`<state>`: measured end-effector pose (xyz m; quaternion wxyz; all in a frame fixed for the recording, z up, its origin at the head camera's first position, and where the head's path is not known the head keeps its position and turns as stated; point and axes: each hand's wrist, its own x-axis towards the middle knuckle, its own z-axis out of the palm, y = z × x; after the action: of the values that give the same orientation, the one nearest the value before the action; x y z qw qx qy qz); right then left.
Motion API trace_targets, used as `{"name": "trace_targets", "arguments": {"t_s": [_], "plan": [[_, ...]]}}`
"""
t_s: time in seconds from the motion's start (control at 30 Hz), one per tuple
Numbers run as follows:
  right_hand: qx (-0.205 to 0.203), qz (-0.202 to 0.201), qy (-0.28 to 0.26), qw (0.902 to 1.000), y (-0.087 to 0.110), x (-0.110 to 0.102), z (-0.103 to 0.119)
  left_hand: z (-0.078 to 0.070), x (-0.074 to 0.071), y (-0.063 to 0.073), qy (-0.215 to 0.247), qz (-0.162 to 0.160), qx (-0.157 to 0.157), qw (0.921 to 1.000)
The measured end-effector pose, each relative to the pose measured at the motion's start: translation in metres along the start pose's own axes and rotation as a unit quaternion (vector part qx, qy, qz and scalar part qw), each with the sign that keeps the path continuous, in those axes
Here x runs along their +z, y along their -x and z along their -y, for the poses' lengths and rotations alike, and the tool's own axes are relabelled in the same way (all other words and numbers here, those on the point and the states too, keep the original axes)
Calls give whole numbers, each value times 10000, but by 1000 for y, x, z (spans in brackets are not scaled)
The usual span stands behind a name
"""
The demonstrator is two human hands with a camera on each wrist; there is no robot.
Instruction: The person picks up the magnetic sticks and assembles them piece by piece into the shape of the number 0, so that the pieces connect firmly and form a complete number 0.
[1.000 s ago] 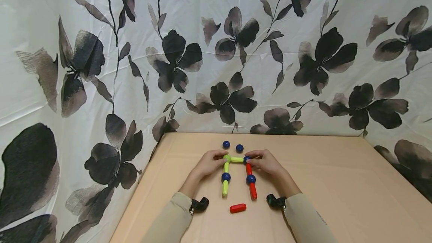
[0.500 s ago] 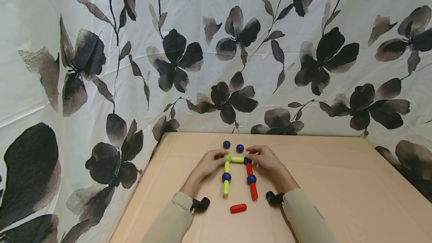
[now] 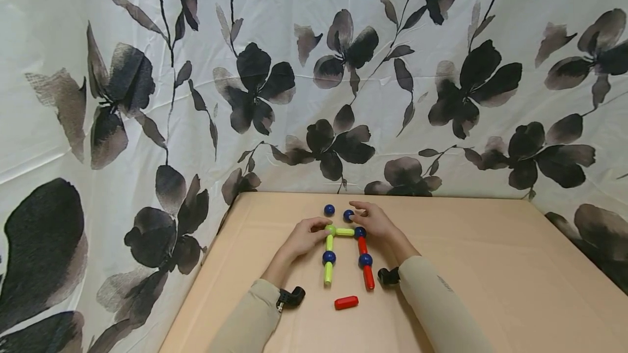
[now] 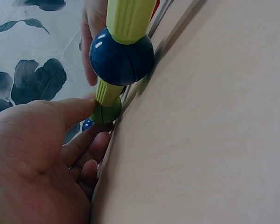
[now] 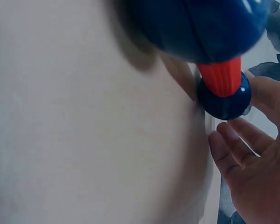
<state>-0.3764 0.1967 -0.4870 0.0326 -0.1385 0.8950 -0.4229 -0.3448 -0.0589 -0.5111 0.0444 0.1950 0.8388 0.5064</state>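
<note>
Right fingers (image 3: 361, 205) nearer loose balls (image 3: 348, 215) (two)

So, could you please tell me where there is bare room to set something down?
Widest bare stretch: the table right of the right hand. Smaller: between the yellow-green rods and red rods. Crowded: the far middle, around the left hand and loose blue balls.

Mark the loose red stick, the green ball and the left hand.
Loose red stick (image 3: 346, 303): head view, middle of its long side.
Green ball (image 4: 110, 112): left wrist view, its bare side.
Left hand (image 3: 300, 239): head view, back of the hand.
</note>
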Motion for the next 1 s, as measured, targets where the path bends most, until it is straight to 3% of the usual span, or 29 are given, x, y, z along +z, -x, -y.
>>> {"name": "trace_targets", "arguments": {"t_s": [0.33, 0.6, 1.0], "plan": [[-33, 271, 190, 9994, -5, 5, 8, 0, 0, 0, -9, 8, 33, 10000], [218, 70, 362, 9991, -6, 7, 11, 2, 1, 0, 37, -33, 37, 10000], [249, -191, 500, 9983, -8, 10, 6, -3, 1, 1, 41, -1, -23, 10000]]}}
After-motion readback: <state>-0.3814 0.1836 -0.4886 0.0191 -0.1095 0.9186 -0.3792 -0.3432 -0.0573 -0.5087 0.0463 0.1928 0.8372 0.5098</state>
